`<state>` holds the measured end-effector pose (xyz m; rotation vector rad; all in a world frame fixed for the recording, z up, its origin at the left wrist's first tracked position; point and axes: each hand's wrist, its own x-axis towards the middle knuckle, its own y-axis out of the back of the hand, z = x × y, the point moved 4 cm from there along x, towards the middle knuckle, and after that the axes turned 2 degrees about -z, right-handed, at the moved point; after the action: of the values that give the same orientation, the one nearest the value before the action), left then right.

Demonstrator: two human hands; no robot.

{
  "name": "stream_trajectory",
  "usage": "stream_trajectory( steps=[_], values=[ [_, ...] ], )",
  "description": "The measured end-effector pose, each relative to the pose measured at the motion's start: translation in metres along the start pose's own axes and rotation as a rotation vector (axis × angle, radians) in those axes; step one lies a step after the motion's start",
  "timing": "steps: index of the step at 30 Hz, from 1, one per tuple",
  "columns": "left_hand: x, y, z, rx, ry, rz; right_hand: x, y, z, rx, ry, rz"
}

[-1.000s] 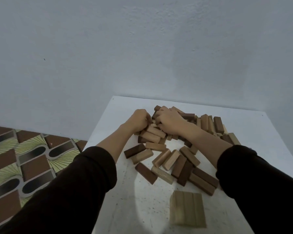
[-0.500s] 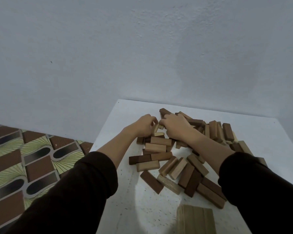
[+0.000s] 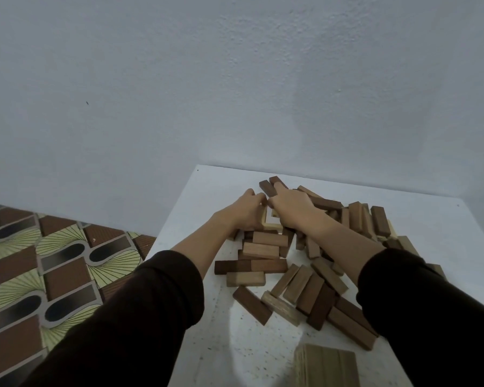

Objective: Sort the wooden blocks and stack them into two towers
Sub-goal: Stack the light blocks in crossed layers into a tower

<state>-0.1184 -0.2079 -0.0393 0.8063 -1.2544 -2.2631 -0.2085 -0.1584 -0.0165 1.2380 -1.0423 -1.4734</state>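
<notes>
The wooden blocks (image 3: 308, 291), light and dark mixed, are lying in a loose pile across the middle and right of a white speckled table (image 3: 235, 344). A flat row of pale blocks (image 3: 326, 367) is sitting apart from the pile at the near edge. Both hands are reaching into the pile's far end, close together. The left hand (image 3: 246, 210) is curling its fingers against a pale block (image 3: 271, 223) standing between the two hands, and it seems to be gripping it. The right hand (image 3: 289, 206) is arching over the dark blocks (image 3: 266, 187) there, fingers bent. I cannot tell whether it is holding one. Dark sleeves (image 3: 137, 317) are covering both forearms. The table is standing against a plain blue-grey wall (image 3: 235, 79), and patterned brown-and-green flooring (image 3: 39, 275) is showing to its left.
</notes>
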Motion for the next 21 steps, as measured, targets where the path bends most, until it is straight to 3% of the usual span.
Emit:
stream_trajectory(
  steps=[8,16,21],
  values=[
    [-0.008,0.003,0.004,-0.192,-0.073,0.108,-0.001,-0.006,0.002,0.127,0.049,0.133],
    [-0.014,0.004,0.008,-0.185,-0.048,0.139,-0.025,0.007,0.027,0.755,-0.026,0.286],
    [-0.031,0.022,0.008,-0.536,-0.016,0.316,-0.048,0.023,0.026,0.995,-0.115,0.28]
  ],
)
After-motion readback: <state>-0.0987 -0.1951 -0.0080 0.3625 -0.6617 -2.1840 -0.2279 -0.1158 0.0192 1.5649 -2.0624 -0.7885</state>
